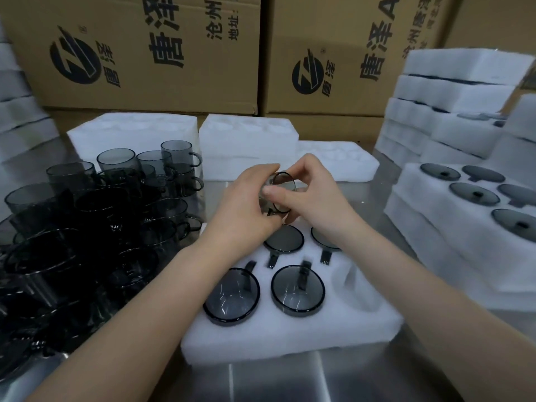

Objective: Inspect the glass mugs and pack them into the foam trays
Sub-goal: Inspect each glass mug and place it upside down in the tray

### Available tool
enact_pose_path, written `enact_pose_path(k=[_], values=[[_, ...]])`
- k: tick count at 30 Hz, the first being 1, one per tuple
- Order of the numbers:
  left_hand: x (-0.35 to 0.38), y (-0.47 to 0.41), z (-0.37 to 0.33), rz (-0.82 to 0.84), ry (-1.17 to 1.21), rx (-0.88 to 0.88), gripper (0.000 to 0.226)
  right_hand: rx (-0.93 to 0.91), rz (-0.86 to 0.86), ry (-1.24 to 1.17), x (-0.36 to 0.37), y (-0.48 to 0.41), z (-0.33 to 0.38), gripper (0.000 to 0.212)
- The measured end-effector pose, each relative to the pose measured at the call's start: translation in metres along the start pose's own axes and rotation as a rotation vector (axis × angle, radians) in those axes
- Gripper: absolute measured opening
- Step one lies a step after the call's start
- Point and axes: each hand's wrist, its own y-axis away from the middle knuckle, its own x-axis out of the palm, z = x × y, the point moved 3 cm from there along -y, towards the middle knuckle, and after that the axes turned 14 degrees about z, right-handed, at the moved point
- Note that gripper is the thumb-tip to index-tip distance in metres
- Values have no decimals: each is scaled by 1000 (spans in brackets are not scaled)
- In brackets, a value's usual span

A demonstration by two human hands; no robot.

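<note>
We saw a steel table (290,378) carrying a foam tray (290,332) at its near middle. Loose dark glass mugs (116,198) stood at left, stacked foam trays (420,227) at right.

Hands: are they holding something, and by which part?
Yes, one smoky glass mug, tipped sideways. The left hand wraps its body; the right hand pinches it near the rim.

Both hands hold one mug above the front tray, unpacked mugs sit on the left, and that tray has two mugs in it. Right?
Not two: the head view shows four mugs seated in the front tray. The rest holds: left hand and right hand grip one mug above it, unpacked mugs on the left.
</note>
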Motion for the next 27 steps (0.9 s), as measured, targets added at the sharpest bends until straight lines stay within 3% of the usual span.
enact_pose_path(k=[3,5,8,12,15,18,22,27], values=[[1,1,-4,42,45,40,68,28,-131,-68,-6,-3,-2,36],[1,1,-3,69,126,24,65,65,-126,-170,-9,-3,-5,35],[-2,0,-1,82,298,-27,68,82,-45,-298,-10,-3,-8,29],[-8,0,4,65,450,-36,47,64,121,-446,-13,-3,-9,10],[-8,-1,10,66,552,-58,40,53,213,-523,-14,-3,-10,25],[-8,-2,10,56,536,-53,35,37,243,-482,-11,-4,-9,34],[-6,-3,9,40,364,-39,31,42,178,-240,-8,-3,-9,41],[-2,-3,10,65,270,-126,74,21,56,-38,0,-1,-4,42]])
